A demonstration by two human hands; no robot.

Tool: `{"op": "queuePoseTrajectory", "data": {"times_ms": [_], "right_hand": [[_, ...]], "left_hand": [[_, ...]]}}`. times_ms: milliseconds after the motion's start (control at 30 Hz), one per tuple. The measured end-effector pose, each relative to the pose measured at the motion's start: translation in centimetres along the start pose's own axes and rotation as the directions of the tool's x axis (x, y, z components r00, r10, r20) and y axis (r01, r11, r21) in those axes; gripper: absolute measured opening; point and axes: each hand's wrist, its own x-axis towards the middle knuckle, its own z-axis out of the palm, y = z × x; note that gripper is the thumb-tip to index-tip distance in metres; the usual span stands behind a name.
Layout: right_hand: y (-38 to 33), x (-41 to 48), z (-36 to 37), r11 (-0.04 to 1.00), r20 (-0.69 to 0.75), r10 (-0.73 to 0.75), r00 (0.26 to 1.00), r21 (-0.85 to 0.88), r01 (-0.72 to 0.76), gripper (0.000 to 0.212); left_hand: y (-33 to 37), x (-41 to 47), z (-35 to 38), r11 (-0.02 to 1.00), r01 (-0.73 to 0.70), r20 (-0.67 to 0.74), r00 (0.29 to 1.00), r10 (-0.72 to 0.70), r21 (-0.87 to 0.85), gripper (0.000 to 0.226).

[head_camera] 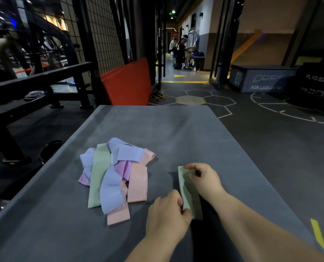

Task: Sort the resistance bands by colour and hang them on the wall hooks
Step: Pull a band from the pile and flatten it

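A pale green band (188,193) lies flat on the grey surface (157,125), apart from the rest. My left hand (168,214) pinches its near end and my right hand (204,180) pinches its far end. To the left sits a loose pile of bands (115,174): a long green band (98,174), blue-lilac ones (112,188), pink-purple ones (124,170) and peach ones (137,183), overlapping each other.
A wire grid panel (104,31) stands at the back left beside a black bench frame (44,80) and an orange mat (127,82). Grey plyo soft boxes (261,78) sit at the right. People sit far down the corridor (184,50).
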Motion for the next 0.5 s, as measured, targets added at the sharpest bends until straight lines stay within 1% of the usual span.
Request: {"op": "queuePoseTrajectory", "data": {"times_ms": [100, 167, 267, 500], "right_hand": [[0.4, 0.2, 0.3, 0.998, 0.026, -0.043, 0.999, -0.049, 0.044, 0.032], [0.7, 0.4, 0.5, 0.992, 0.015, -0.067, 0.998, -0.104, 0.068, 0.032], [0.8, 0.7, 0.6, 0.988, -0.006, -0.065, 0.998, -0.139, 0.064, 0.03], [1.3, 1.3, 1.1, 0.963, -0.002, -0.068, 0.998, -0.263, 0.065, 0.032]], "left_hand": [[-0.5, 0.3, 0.3, 0.998, -0.051, -0.044, 0.998, 0.052, 0.025, 0.02], [-0.8, 0.6, 0.3, 0.995, -0.083, -0.054, 0.995, 0.086, 0.053, 0.02], [-1.1, 1.0, 0.0, 0.989, -0.114, -0.059, 0.991, 0.119, 0.089, 0.017], [-1.5, 1.6, -0.5, 0.981, -0.14, -0.023, 0.989, 0.144, 0.135, 0.021]]}}
